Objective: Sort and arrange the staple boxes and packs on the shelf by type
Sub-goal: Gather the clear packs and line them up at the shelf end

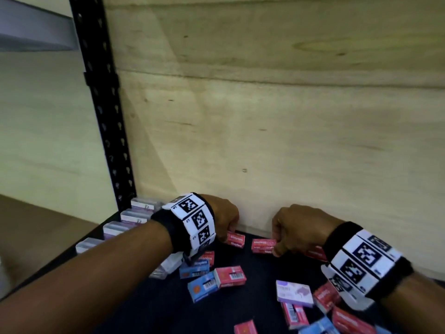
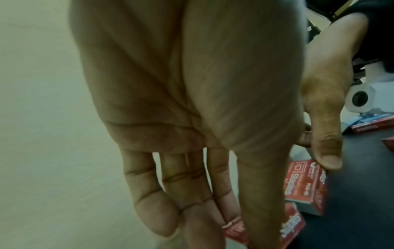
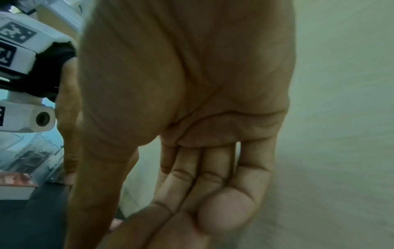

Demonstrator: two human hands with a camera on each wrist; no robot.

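Two red staple boxes lie at the back of the dark shelf, close to the plywood back panel: one red box under the left hand, another red box at the right hand. Right thumb and fingers pinch the second box by its end; left fingers curl down onto the first, and the left wrist view shows fingertips closing on a red edge, so likely a pinch, though the contact is half hidden. Judged small, rigid card, dense for their size, smooth-faced; best taken across the short sides between thumb and forefinger, since flaps could pop if squeezed on the ends. Loose scatter nearer the front: blue boxes, more red ones, a pale lilac box, all unsorted. Along the left edge a row of clear-lidded packs stands ordered beside the black upright; contents too blurred to name
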